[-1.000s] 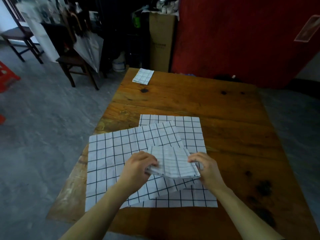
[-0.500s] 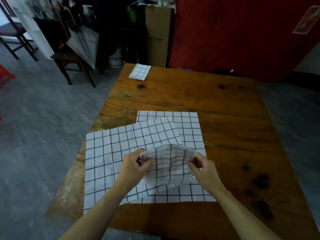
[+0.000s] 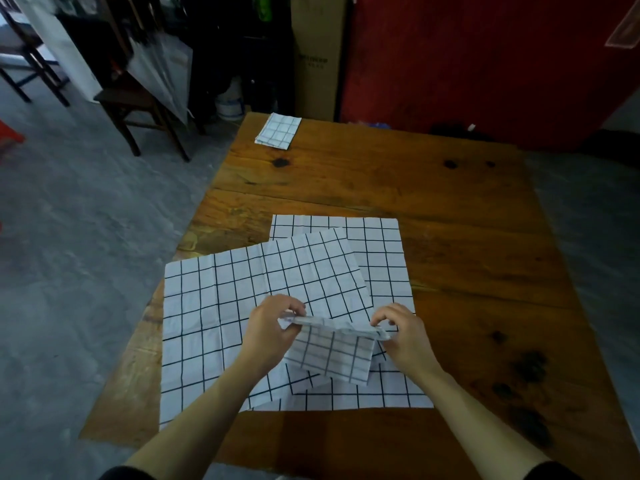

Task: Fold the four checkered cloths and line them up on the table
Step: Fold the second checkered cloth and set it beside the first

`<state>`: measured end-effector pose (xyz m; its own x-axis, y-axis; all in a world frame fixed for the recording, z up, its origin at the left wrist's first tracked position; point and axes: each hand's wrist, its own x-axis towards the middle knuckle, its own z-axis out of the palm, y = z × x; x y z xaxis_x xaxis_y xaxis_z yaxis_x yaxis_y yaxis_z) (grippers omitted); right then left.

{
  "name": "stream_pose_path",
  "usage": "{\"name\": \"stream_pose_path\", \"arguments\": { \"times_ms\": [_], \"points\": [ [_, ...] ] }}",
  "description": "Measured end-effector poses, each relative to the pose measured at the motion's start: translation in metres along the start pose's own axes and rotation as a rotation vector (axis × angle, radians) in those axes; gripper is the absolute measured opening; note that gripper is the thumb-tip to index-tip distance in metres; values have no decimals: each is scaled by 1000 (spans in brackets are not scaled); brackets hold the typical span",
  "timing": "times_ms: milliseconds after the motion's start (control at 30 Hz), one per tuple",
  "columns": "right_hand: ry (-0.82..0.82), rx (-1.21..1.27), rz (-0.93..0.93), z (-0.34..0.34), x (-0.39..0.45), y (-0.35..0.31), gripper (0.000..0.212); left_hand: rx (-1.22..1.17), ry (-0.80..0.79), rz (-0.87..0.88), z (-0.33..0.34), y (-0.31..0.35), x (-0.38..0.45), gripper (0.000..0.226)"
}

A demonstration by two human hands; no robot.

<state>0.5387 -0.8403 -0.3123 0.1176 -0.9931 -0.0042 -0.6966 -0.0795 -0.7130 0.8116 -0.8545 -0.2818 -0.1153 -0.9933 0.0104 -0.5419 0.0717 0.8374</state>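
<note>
The left hand (image 3: 268, 332) and the right hand (image 3: 403, 336) each pinch one end of the top edge of a small folded white cloth with a dark grid (image 3: 330, 355), which hangs raised above the brown wooden table (image 3: 467, 244). Beneath it, a large unfolded white checkered cloth (image 3: 221, 306) lies flat near the table's left edge, overlapping a second unfolded checkered cloth (image 3: 381, 251) just behind and to its right. A small folded checkered cloth (image 3: 278, 130) rests at the far left corner. Beyond the table stands a tall brown cardboard box (image 3: 317, 53).
</note>
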Motion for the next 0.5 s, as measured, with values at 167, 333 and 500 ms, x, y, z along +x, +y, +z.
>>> {"name": "stream_pose_path", "arguments": {
  "times_ms": [167,333,500],
  "points": [
    [-41,-177,-55,6,-2,8,23,225,-26,127,4,-23,-7,28],
    [-292,-321,-61,13,-14,25,40,590,-222,99,10,-50,-18,31],
    [-218,-268,-58,17,-15,12,33,594,-168,99,17,-51,-17,35]
  ]
}}
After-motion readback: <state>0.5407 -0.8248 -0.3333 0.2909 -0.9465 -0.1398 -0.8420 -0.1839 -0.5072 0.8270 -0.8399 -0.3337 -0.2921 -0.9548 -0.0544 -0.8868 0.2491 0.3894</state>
